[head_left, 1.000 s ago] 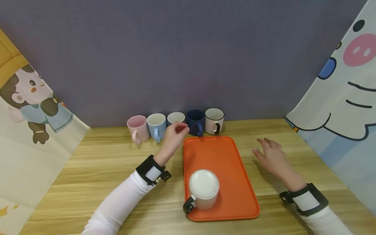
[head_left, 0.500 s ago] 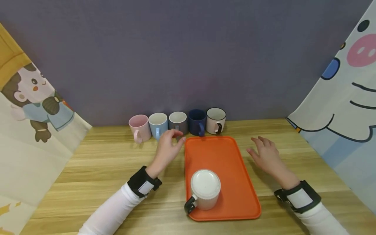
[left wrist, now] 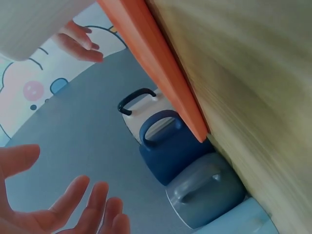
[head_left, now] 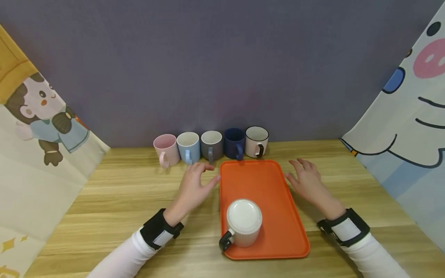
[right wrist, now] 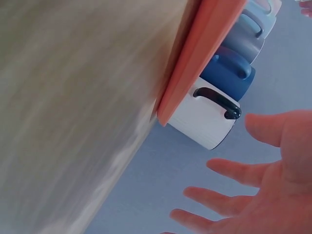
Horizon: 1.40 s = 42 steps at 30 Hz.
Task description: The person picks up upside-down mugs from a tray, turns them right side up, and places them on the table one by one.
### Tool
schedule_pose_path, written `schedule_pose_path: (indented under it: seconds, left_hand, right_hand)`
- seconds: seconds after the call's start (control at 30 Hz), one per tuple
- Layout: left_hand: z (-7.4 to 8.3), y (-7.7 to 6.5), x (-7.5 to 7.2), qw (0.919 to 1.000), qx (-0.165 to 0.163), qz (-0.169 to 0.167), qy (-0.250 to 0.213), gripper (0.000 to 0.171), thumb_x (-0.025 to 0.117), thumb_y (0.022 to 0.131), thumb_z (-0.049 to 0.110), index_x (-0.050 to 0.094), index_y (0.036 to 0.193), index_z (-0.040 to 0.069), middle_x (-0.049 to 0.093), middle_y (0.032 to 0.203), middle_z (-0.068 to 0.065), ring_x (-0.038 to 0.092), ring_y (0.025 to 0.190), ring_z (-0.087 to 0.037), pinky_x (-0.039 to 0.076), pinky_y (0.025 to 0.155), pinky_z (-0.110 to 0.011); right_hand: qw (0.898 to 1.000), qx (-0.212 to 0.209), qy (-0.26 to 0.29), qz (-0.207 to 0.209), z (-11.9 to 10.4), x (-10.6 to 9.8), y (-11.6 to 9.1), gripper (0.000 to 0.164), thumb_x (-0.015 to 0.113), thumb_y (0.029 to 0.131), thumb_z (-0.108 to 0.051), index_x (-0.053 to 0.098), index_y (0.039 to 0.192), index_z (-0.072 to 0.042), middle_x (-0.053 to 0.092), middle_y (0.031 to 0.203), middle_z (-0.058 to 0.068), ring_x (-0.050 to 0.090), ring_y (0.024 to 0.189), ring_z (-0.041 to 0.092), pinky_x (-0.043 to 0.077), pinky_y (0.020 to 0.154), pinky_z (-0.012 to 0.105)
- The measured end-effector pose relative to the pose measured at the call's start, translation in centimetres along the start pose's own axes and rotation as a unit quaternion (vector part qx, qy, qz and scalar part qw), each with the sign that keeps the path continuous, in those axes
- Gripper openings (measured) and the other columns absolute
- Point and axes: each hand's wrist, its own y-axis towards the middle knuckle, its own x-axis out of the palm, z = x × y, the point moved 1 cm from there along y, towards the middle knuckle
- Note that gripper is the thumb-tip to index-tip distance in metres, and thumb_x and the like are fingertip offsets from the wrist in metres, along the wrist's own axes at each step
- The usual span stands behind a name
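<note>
My left hand (head_left: 192, 189) hovers at the left edge of the orange tray (head_left: 274, 216), fingers loosely bent and thumb apart, holding nothing. On the tray's other side my right hand (head_left: 307, 183) hangs with its fingers spread and nothing in them. A white mug (head_left: 245, 227) with a black handle stands upside down on the tray's near left part. Behind the tray, mugs line up along the wall: pink (head_left: 167, 148), light blue (head_left: 189, 146), grey (head_left: 213, 146), navy (head_left: 233, 143) and white with a black rim (head_left: 256, 142). Their handles face me.
A grey-purple wall (head_left: 215, 69) rises behind the wooden table (head_left: 104, 200). Printed cloths flank it, one with a cartoon child (head_left: 45, 104) on the left and one with a pig's snout (head_left: 429, 60) on the right.
My left hand has drawn back toward me and left from in front of the grey mug, its fingers opening wider. The right hand has shifted left, nearer the tray. The mugs stay put.
</note>
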Motion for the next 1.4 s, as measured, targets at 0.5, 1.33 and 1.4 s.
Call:
schedule_pose_path:
  seconds: [0.5,1.33,1.4]
  left_hand:
    - [0.9,-3.4,-0.7,0.9971,-0.002,-0.073,0.02,0.033,0.076,0.079,0.032,0.066,0.101,0.01,0.065,0.1,-0.002,0.055,0.104,-0.024,0.044,0.093,-0.041]
    - [2.9,-7.2,-0.9,0.9515,0.0,-0.295,-0.086,0.028,0.072,0.08,0.046,0.07,0.084,0.019,0.068,0.083,0.011,0.06,0.082,-0.008,0.048,0.074,-0.025]
    - [3.1,-7.4,-0.8,0.9475,-0.002,-0.306,-0.091,0.026,0.072,0.08,0.046,0.071,0.082,0.02,0.066,0.079,0.015,0.059,0.078,-0.005,0.048,0.073,-0.023]
  right_hand:
    - [1.0,-0.019,-0.003,-0.003,-1.5,0.8,0.6,0.049,0.059,0.093,-0.024,0.047,0.132,0.004,0.039,0.134,0.037,0.035,0.119,0.06,0.032,0.089,0.074]
    - [0.999,-0.041,0.005,-0.011,-3.2,1.7,1.3,0.053,0.06,0.093,-0.028,0.046,0.133,0.003,0.038,0.136,0.035,0.032,0.124,0.056,0.031,0.092,0.073]
    - [0.999,-0.042,0.006,-0.012,-3.4,1.8,1.3,0.053,0.06,0.093,-0.028,0.046,0.134,0.003,0.038,0.137,0.035,0.032,0.124,0.056,0.03,0.092,0.073]
